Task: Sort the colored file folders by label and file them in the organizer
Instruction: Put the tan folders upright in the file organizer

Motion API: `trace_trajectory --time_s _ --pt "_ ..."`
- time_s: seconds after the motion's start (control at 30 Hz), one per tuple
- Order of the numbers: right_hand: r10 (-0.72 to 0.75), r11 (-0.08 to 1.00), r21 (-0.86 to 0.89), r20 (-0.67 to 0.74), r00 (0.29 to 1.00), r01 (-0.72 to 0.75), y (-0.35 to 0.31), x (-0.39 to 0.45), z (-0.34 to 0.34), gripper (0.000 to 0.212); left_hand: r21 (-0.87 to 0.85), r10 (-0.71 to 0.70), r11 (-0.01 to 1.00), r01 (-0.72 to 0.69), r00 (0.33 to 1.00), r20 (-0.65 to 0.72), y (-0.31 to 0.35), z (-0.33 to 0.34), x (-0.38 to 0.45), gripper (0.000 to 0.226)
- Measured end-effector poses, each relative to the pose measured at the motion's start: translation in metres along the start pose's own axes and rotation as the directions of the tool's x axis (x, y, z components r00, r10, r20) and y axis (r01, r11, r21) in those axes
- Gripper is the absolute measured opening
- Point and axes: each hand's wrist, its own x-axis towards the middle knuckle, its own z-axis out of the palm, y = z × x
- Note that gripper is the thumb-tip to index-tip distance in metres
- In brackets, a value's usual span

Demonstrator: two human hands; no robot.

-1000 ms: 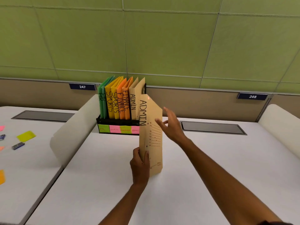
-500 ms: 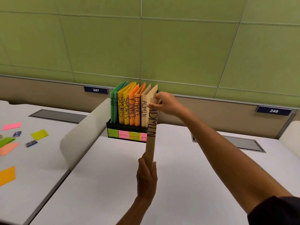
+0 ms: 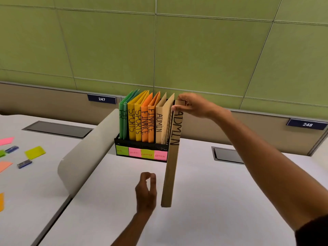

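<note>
A white desk (image 3: 204, 201) runs up to a tan partition under a wall of green panels (image 3: 204, 50). Two dark number plates sit on the partition, 247 (image 3: 101, 99) and 248 (image 3: 307, 124), and a dark recessed hatch (image 3: 227, 155) is set into the desk at the right. A curved pale divider (image 3: 85, 155) parts this desk from the one on the left, where loose sticky notes (image 3: 35, 152) and two small blue items (image 3: 24, 163) lie near another hatch (image 3: 58, 129).

A black organizer (image 3: 142, 148) stands at the back of the desk, its front carrying four notes marked HR, SPORTS, FINANCE and ADMIN. Upright in it, left to right, are two green HR folders (image 3: 123, 119), two yellow SPORTS folders (image 3: 134, 121), two orange FINANCE folders (image 3: 148, 121) and one tan ADMIN folder (image 3: 160, 121).

A second tan ADMIN folder (image 3: 171, 167) hangs edge-on just in front of the organizer's right end, its top level with the filed folders and its lower end above the desk. The right hand (image 3: 193, 105) pinches its top corner between thumb and fingers. The left hand (image 3: 146, 190) is just left of its lower end, apart from it, fingers loosely curled and holding nothing
</note>
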Motion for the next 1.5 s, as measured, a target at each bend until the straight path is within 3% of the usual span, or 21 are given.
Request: trace_trajectory --time_s 0.23,0.33,0.43,0.8,1.07,1.23,1.5 --pt "-0.009 0.999 0.045 -0.029 1.000 0.010 0.004 0.028 -0.011 0.024 0.281 -0.061 0.960 -0.003 0.974 0.218 -0.062 -0.017 0.046 0.013" --pt "-0.013 0.999 0.030 -0.053 0.998 0.015 0.003 0.044 -0.017 0.022 0.375 -0.050 0.924 -0.070 0.952 0.302 -0.075 -0.017 0.067 0.011" --pt "-0.020 0.999 -0.044 -0.106 0.994 0.016 0.005 0.063 -0.027 0.019 0.418 0.033 0.888 -0.192 0.933 0.358 -0.084 -0.015 0.088 0.015" --pt "-0.116 0.976 -0.217 -0.398 0.910 0.029 0.018 0.118 -0.048 0.028 0.542 0.093 0.692 -0.477 0.803 0.588 -0.103 0.016 0.162 0.055" --pt "-0.171 0.950 -0.313 -0.521 0.836 -0.001 0.052 0.139 -0.003 0.029 0.515 0.142 0.689 -0.509 0.793 0.593 -0.116 0.041 0.202 0.061" --pt "-0.144 0.938 -0.345 -0.496 0.856 -0.042 0.072 0.140 0.037 0.031 0.548 0.118 0.656 -0.519 0.788 0.604 -0.130 0.049 0.207 0.064" --pt "-0.106 0.932 -0.359 -0.417 0.903 -0.056 0.104 0.137 0.113 0.034 0.530 0.123 0.682 -0.504 0.793 0.596 -0.145 0.050 0.205 0.065"
